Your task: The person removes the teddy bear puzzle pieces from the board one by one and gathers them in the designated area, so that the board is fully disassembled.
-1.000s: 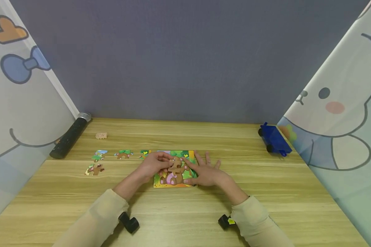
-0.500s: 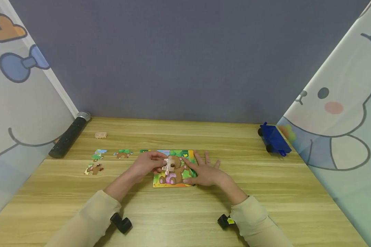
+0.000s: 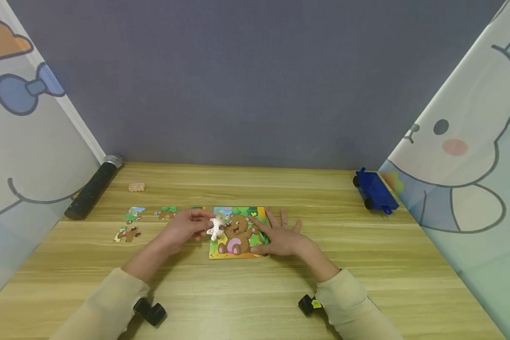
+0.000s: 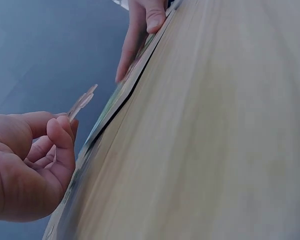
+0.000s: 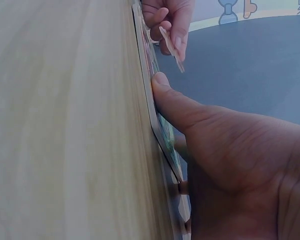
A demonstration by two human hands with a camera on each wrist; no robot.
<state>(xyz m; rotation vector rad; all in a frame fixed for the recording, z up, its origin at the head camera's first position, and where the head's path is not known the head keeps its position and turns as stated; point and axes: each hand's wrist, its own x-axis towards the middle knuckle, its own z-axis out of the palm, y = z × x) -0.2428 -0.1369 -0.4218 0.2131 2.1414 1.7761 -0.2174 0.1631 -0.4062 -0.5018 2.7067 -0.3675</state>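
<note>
The left hand (image 3: 182, 227) pinches a puzzle piece (image 3: 215, 228); the right hand (image 3: 283, 237), fingers spread, touches the right of the bear board (image 3: 236, 236).

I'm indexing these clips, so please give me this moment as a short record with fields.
Left hand: pinches a jigsaw piece, raised off the bear puzzle
Right hand: fingers spread, thumb on the puzzle's right side
Left of puzzle: loose pieces
Far left: black microphone
Far right: blue toy cart
Surface: wood-grain tabletop
</note>
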